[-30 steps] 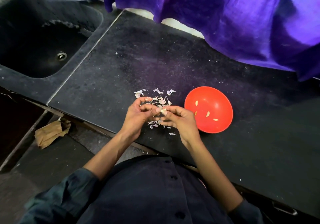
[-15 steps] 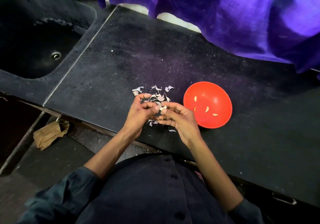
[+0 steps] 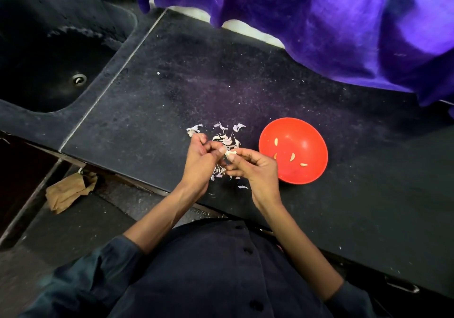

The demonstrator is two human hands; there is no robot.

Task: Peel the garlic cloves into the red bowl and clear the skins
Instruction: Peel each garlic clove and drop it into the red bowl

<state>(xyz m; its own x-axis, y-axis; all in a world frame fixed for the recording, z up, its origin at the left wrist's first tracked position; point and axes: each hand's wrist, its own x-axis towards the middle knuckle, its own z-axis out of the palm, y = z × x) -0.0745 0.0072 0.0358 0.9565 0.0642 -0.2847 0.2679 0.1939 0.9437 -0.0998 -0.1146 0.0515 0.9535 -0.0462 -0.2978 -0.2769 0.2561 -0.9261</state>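
A garlic clove (image 3: 231,153) is pinched between both hands, held just above the black countertop (image 3: 245,91). Left hand (image 3: 200,160): fingers curled, thumb pressed against the clove from the left. Right hand (image 3: 255,167): thumb and forefinger closed on the clove's right end, remaining fingers curled under. How much skin is left on the clove can't be made out; too small and washed out in this view.

Loose garlic skins (image 3: 222,136) are scattered on the countertop directly beyond and beneath the hands, with a few stray bits nearer the counter edge.

The red bowl (image 3: 312,170) is set on the countertop just to the right of the right hand, seemingly touching or nearly so. Four peeled cloves (image 3: 292,156) are seen lying in it, well apart from one another.

A sink (image 3: 49,67) is recessed at the far left. A purple cloth (image 3: 319,18) is draped over the back of the counter. A crumpled brown paper bag (image 3: 66,192) is seen on the floor at lower left.
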